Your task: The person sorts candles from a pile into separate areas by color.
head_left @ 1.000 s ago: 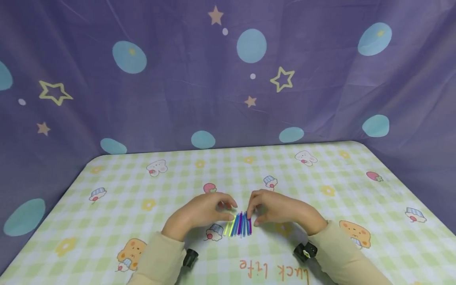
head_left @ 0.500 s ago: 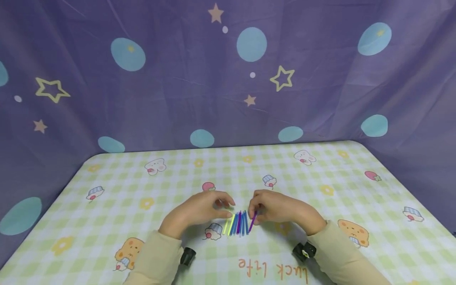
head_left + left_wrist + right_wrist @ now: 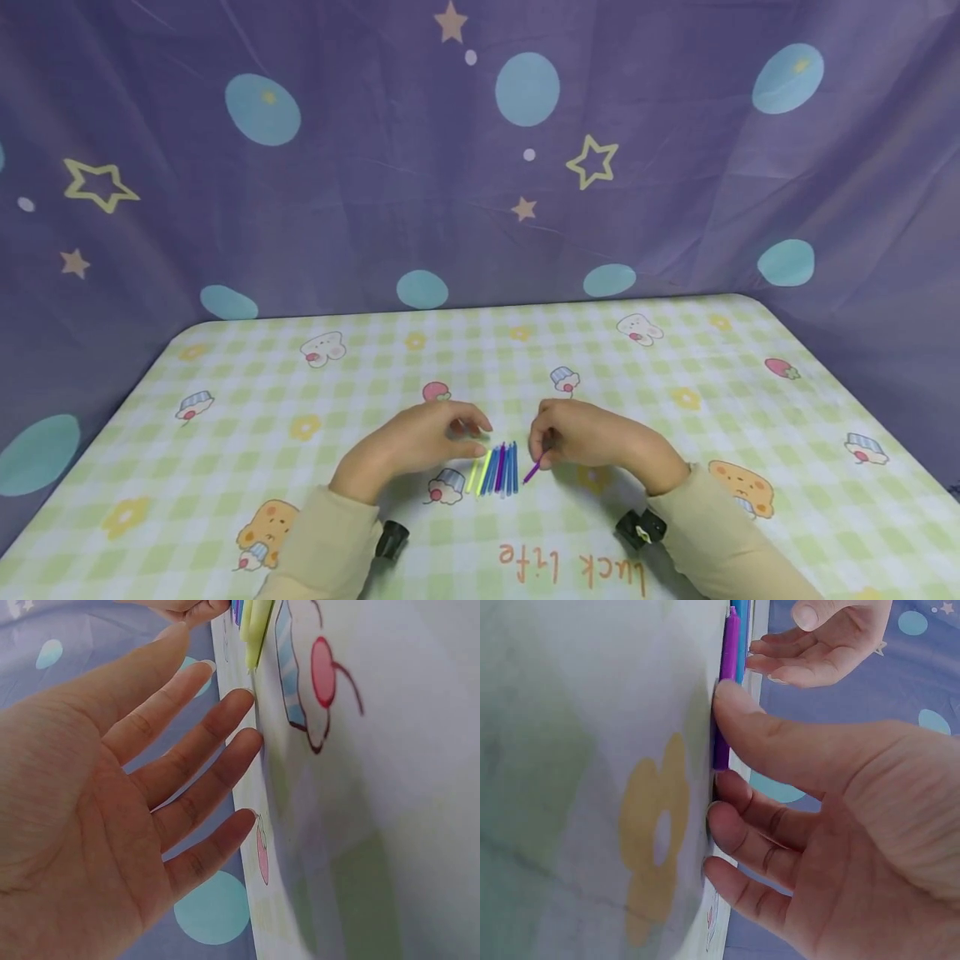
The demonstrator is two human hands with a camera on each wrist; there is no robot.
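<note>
My right hand [image 3: 581, 435] pinches a thin purple stick [image 3: 531, 472] between thumb and fingers. In the right wrist view this purple stick [image 3: 730, 652] has a narrow nub at its end, with the thumb pressed on its side. Left of it, a row of similar sticks lies on the cloth: blue sticks [image 3: 512, 471], a second purple stick [image 3: 501, 469] among them, and yellow sticks [image 3: 481, 477] at the left end. My left hand [image 3: 427, 437] rests beside the yellow end with relaxed fingers and holds nothing. Its palm and spread fingers show in the left wrist view [image 3: 112, 795].
A green-and-white checked cloth [image 3: 375, 367] with printed cakes, flowers and animals covers the table. Behind it hangs a purple curtain [image 3: 360, 167] with stars and blue ovals. Dark wrist devices [image 3: 641, 529] sit at both sleeves.
My right hand has drawn the purple stick off the right end of the row, to the right, and it now lies slanted. The left hand stays almost in place by the yellow sticks.
</note>
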